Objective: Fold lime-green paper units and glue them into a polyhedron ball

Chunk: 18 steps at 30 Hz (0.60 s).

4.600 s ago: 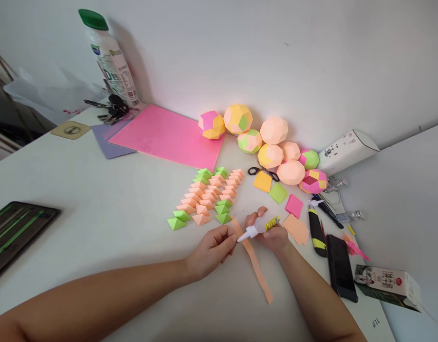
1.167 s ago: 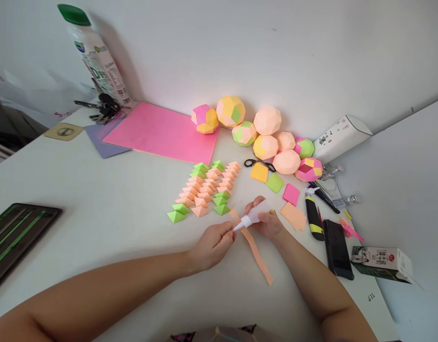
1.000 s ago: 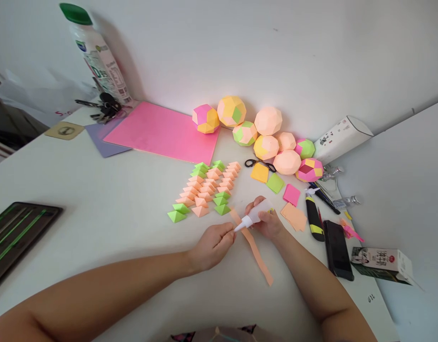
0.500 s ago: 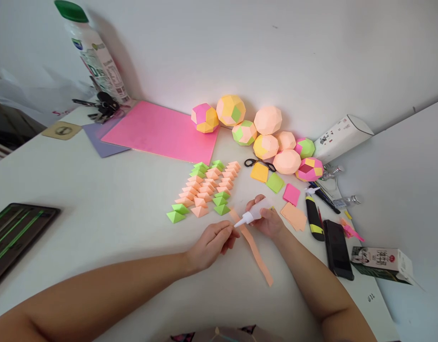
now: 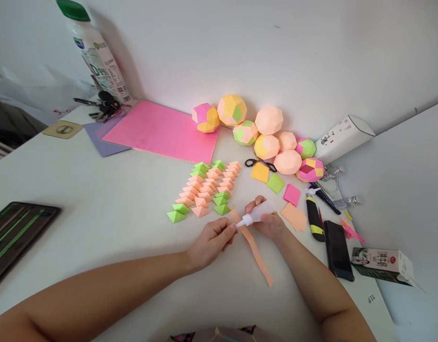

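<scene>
My right hand [image 5: 271, 223] grips a small white glue bottle [image 5: 256, 213], its nozzle pointing left. My left hand [image 5: 212, 241] has its fingers pinched together just below the nozzle tip; what they pinch is too small to make out. A long peach paper strip [image 5: 254, 249] lies on the white table [image 5: 115, 213] under and between both hands. Just beyond the hands lie rows of folded peach and green paper pieces [image 5: 204, 190].
Several paper polyhedron balls [image 5: 272, 142] line the wall. Small paper squares [image 5: 276, 183], scissors [image 5: 260, 164], a marker [image 5: 314, 218], a phone [image 5: 338, 256] and a carton [image 5: 381, 263] sit right. A pink sheet [image 5: 162, 133], keys [image 5: 101, 104], a bottle [image 5: 98, 57] and a tablet [image 5: 15, 230] lie left.
The glue bottle has turned in my right hand, so its yellow label no longer shows. Both hands stay close together over the strip with only slight shifts.
</scene>
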Tool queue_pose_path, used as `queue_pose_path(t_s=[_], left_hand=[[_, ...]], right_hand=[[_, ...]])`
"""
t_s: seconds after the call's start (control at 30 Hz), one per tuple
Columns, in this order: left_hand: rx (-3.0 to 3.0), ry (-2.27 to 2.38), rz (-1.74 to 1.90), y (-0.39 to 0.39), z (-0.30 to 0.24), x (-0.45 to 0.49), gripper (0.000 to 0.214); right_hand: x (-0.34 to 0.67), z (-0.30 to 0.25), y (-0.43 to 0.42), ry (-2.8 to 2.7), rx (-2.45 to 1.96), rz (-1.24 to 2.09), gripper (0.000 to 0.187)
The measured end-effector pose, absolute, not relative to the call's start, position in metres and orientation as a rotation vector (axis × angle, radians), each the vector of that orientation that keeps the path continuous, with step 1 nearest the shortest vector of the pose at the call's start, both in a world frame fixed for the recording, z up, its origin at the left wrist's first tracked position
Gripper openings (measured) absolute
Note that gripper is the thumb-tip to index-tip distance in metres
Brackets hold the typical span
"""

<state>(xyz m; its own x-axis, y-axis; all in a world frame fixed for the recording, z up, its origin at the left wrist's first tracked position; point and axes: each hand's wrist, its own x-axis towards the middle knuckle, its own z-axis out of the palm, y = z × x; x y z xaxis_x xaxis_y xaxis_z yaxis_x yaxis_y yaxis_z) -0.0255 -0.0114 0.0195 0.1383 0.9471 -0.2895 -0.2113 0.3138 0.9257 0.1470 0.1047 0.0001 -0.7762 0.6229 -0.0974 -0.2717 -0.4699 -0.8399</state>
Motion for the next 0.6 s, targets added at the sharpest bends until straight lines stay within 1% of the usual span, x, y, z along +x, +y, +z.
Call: queue_pose_path(t_s=[0.3,0.6], left_hand=[[0.832,1.106,0.945,-0.0114,0.0163,-0.026,0.032],[0.883,1.065,0.954,-0.0117,0.0169,-0.0276,0.032]], right_hand=[[0.1452,0.0052,0.1033,-1.191,-0.574,2.264,0.037],[0.1453,0.0048,0.103,-1.202,-0.535,2.283,0.037]])
